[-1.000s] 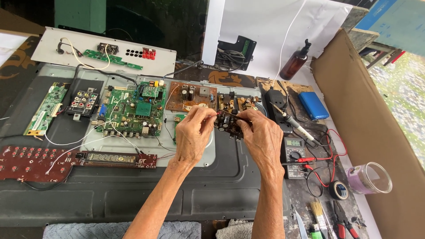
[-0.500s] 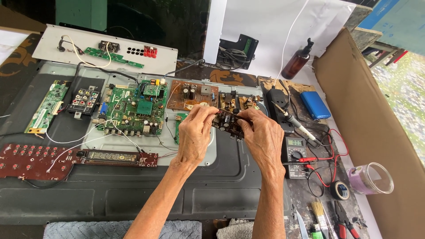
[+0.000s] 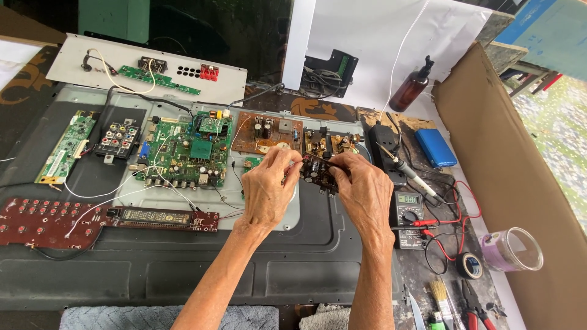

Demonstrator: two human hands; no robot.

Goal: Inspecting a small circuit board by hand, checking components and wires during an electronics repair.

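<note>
Item: small circuit board [image 3: 319, 173], lifted above the grey back panel [image 3: 183, 275], beside the green main board [image 3: 186, 151]. My left hand [image 3: 269, 189] and right hand [image 3: 365, 190] pinch its ends. I'd grip edges only, keeping it level.

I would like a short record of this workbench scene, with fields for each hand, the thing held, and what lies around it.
left hand: grips the left end of the small circuit board
right hand: grips the right end of the same board
small circuit board: dark, with small parts, raised above the grey back panel
left of the hands: green main board, long dark red board
right of the hands: multimeter with red and black leads, blue case, brown bottle, roll of black tape
</note>
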